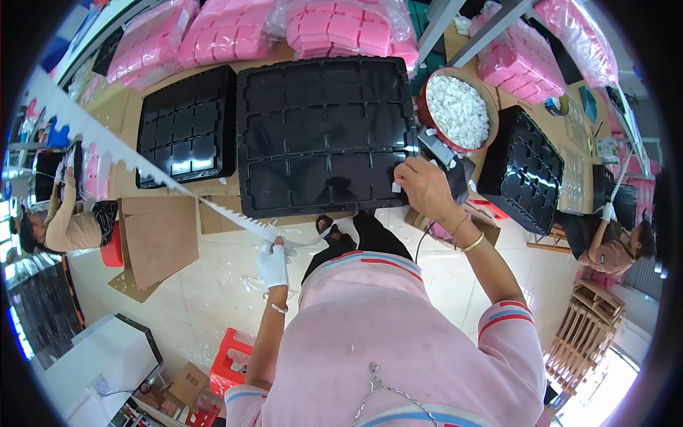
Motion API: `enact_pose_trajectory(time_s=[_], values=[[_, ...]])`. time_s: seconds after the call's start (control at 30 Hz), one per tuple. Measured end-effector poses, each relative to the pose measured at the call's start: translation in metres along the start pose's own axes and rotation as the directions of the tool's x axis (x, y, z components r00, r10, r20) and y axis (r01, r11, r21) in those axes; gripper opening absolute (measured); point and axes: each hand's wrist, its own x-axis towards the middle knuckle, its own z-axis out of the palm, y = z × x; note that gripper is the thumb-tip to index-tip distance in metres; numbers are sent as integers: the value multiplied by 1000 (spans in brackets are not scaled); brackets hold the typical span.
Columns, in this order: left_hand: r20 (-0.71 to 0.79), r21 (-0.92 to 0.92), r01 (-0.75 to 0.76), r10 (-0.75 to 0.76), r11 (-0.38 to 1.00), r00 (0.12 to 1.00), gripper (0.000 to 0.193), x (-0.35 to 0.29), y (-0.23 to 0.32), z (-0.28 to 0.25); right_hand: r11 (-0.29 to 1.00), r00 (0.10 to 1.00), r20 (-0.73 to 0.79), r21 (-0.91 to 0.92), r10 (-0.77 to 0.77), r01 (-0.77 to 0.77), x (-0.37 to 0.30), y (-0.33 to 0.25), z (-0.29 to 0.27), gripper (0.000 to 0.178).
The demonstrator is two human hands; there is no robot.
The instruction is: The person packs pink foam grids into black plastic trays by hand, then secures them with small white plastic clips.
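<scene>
My left hand (273, 263), in a white glove, is closed on the lower end of a long white strip (114, 142) with a toothed edge. The strip rises away to the far left. My bare right hand (427, 186) has its fingers pinched at the right front corner of a large black plastic tray (327, 128). A small white piece (396, 188) shows at its fingertips, against the tray's edge. Molded ridges divide the tray's glossy surface into rectangles. Just beyond my right hand sits a small grey box-shaped device (435, 148), beside the tray.
A red bowl (422, 107) holds many small white pieces (459, 114). Black trays flank the large one, at left (186, 132) and right (523, 167). Wrapped pink foam blocks (338, 28) line the back. A red stool (226, 359) stands behind me. People work at left (67, 228) and right (612, 249).
</scene>
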Motion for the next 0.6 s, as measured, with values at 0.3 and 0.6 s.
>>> enact_pose_trajectory(time_s=[0.3, 0.6], values=[[-172, 31, -155, 158, 987, 972, 26, 18, 32, -26, 995, 997, 19, 66, -72, 71, -7, -3, 2, 9], [-258, 88, -589, 590, 803, 766, 16, 2, 149, -15, 963, 953, -173, 142, 250, -227, 16, 90, -48, 10]])
